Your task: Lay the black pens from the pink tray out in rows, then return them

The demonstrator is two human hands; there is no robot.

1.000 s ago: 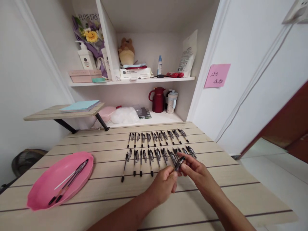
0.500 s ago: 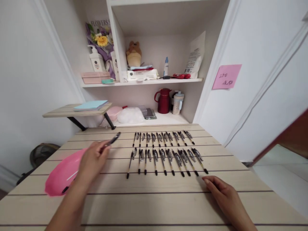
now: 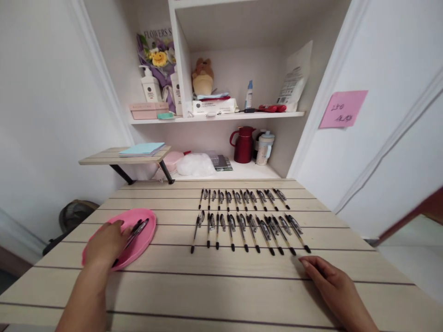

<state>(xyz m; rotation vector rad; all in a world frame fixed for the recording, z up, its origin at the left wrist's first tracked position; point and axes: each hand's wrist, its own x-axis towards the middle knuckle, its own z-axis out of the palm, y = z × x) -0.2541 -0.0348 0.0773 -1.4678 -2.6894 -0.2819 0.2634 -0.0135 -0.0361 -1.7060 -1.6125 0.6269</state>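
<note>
pens [image 3: 137, 229] in the pink tray [image 3: 147, 240]: dark, side by side, right at the fingertips of the left grip [image 3: 104, 243]. sit just right of that grip and a little ahead of it, long axis slanting from near-left, under the palm, to far-right past the fingers, roughly in line with the way the fingers point. near ends hidden beneath the hand. left grip palm down over the tray's left half, fingers loosely curved; cannot tell whether closed on a barrel or merely resting beside it, the contact hidden under the knuckles.

right grip [image 3: 328, 282] flat on the bench [image 3: 221, 286], palm down, fingers spread out and holding nothing, pointing ahead and to the left. front row of pens [image 3: 249, 228] just ahead-left of those fingertips; the row's rightmost pen ends near the index finger, apart, not touching. long axes there running away from the grip, dark tips toward it, fanning slightly. back row of pens [image 3: 242, 197] farther ahead, same lie.

both rows between the two grips, nearer the right one. tray pens well apart from the right grip, across the bench; left grip by far the nearer.

beyond the bench, ahead of both grips: red jug [image 3: 244, 145] on a low shelf.
</note>
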